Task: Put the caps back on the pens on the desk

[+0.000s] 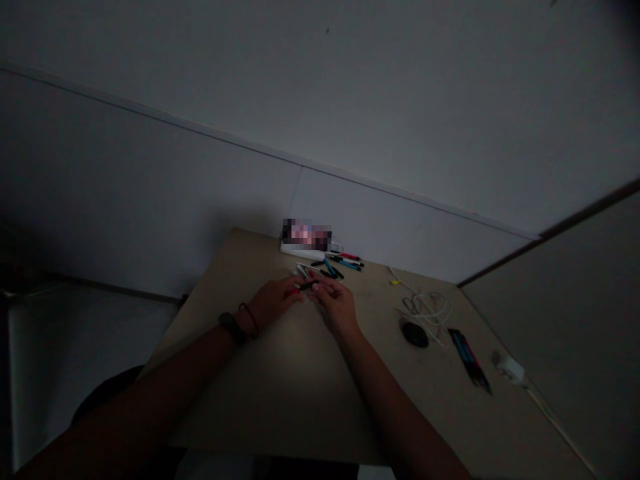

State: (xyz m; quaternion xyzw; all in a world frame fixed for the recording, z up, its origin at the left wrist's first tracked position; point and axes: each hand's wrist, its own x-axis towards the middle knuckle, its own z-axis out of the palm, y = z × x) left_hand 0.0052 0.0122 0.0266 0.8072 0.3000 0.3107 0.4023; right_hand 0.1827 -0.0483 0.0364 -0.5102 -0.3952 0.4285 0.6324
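A red and black pen spans the gap between my two hands over the table. My left hand is closed on its red end, with a dark watch and a cord bracelet at the wrist. At the black end, the fingers of my right hand pinch it. Just beyond my fingers lie several loose pens, some blue, black, white or red. Dim light and the fingers hide the pen's finer details.
A lit screen, pixelated, leans by the wall above a white case. To the right are a coiled white cable, a black mouse, a row of pens and a white plug. The table meets the wall behind.
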